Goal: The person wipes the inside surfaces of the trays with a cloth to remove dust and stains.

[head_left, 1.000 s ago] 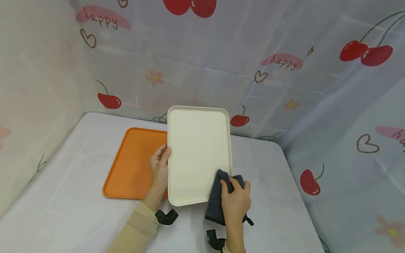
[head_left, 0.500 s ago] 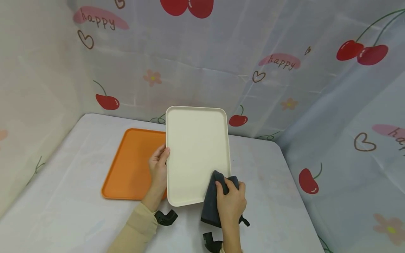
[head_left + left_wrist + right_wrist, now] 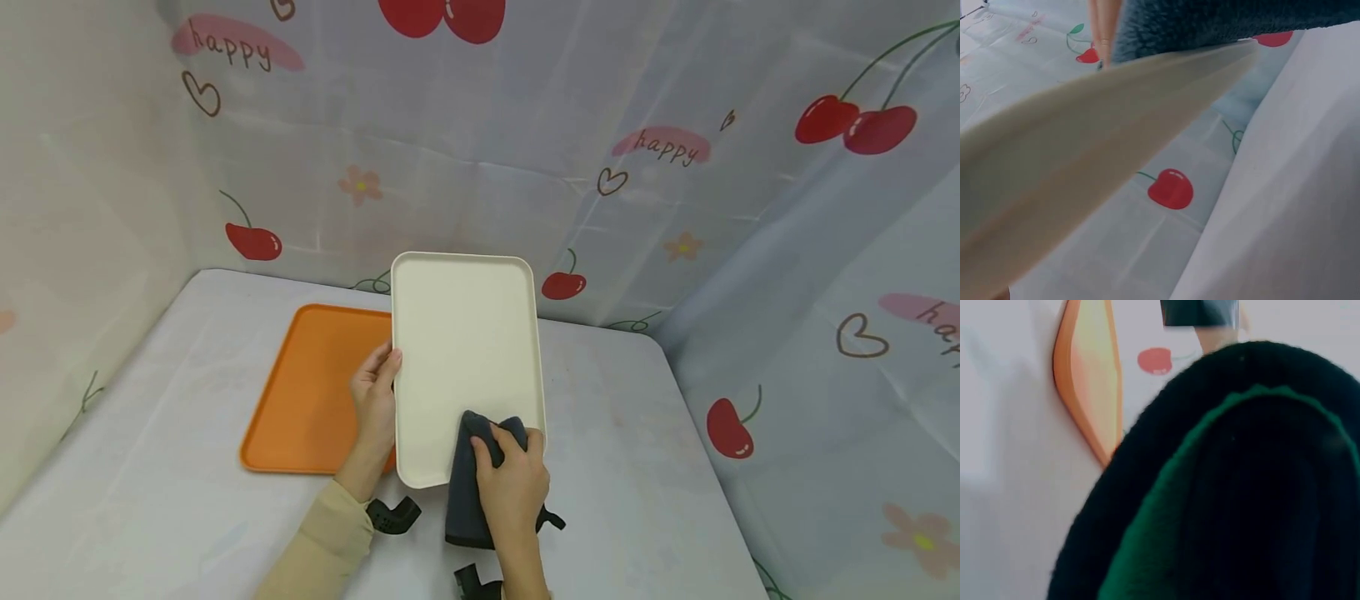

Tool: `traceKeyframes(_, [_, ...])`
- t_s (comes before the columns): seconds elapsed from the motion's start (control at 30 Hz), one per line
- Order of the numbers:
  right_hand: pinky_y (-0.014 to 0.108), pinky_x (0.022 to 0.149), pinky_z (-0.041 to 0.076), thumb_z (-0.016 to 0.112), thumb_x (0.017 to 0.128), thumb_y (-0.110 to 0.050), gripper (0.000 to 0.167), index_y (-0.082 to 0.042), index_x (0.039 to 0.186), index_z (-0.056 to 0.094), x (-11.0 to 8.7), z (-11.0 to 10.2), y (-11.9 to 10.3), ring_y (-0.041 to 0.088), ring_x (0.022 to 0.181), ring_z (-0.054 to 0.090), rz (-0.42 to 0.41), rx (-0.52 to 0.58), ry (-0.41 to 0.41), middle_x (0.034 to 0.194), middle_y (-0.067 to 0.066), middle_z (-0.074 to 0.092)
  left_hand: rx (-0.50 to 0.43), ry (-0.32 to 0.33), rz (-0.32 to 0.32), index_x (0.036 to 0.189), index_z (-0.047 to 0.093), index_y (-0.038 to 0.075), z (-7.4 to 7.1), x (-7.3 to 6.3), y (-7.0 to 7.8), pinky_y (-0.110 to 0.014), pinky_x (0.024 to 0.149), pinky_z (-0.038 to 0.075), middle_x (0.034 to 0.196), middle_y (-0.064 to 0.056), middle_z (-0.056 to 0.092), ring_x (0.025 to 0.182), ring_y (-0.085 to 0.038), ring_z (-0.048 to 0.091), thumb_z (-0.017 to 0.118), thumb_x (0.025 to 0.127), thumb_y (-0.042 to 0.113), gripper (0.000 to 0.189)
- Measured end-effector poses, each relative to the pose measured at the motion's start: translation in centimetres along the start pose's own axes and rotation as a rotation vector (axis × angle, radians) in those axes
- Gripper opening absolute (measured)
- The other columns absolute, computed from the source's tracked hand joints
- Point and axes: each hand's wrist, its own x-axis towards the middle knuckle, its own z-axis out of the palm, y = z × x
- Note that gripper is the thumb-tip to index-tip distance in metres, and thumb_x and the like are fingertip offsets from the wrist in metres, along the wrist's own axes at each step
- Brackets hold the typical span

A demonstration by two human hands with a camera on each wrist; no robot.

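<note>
A cream rectangular tray (image 3: 465,333) is held tilted up over the table, its inner face toward the head camera. My left hand (image 3: 375,396) grips its left long edge, thumb on the front rim and the other fingers behind. With bent fingers my right hand (image 3: 513,483) holds a dark grey-blue cloth (image 3: 467,492) against the tray's lower right part. The cloth hangs down past the tray's bottom edge, and a small dark loop sticks out beside the wrist. In the left wrist view the cloth (image 3: 1222,28) lies along the tray's rim (image 3: 1110,144). Dark folds of cloth (image 3: 1260,369) fill most of the right wrist view.
An orange tray (image 3: 318,400) lies flat on the white table (image 3: 615,467), left of the cream tray and partly behind it. A curtain (image 3: 480,192) printed with cherries and flowers hangs along the table's back. Black camera mounts (image 3: 395,515) sit at both wrists.
My right hand has slid the cloth leftward along the lower part of the cream tray. The left hand keeps its hold, with the tray nearly still. The view has shifted slightly.
</note>
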Motion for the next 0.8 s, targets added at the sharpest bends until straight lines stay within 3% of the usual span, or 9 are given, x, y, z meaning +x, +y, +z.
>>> traceKeyframes(0.33, [0.026,0.048,0.048,0.087,0.072,-0.028,0.032,-0.013,0.098,0.078,-0.8,0.3,-2.5,0.019,0.057,0.06,-0.132,0.037,-0.033,0.092,0.01,0.059,0.025,0.001,-0.007,0.126,0.059,-0.01,0.0,0.0,-0.4,-0.022,0.07,0.059,0.094,0.003,0.07,0.08,-0.009,0.069,0.059,0.097,0.009,0.034])
traceKeyframes(0.8, [0.031,0.055,0.055,0.089,0.068,-0.028,0.031,-0.015,0.095,0.079,-1.4,0.7,-4.4,0.019,0.065,0.065,-0.292,0.035,-0.081,0.092,0.008,0.059,0.074,-0.021,-0.054,0.125,0.06,-0.006,-0.1,-0.4,-0.8,-0.02,0.069,0.056,0.092,0.005,0.07,0.079,-0.008,0.066,0.059,0.098,0.014,0.034])
